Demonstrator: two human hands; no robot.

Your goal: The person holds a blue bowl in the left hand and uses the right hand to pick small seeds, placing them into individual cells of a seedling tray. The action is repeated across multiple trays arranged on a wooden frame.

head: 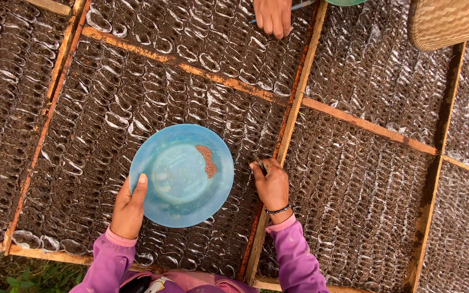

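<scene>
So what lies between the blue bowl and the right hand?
In the head view, only soil-filled seedling bags separate the blue bowl from the right hand.

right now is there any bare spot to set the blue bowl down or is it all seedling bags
No bare ground inside the frames: soil-filled plastic seedling bags pack every bay. The only plain surfaces are the narrow orange-brown wooden rails. Crowded spots: the right hand at the central rail, another person's hand at the top, and the woven basket top right. The left hand holds the round blue plastic bowl.
</scene>
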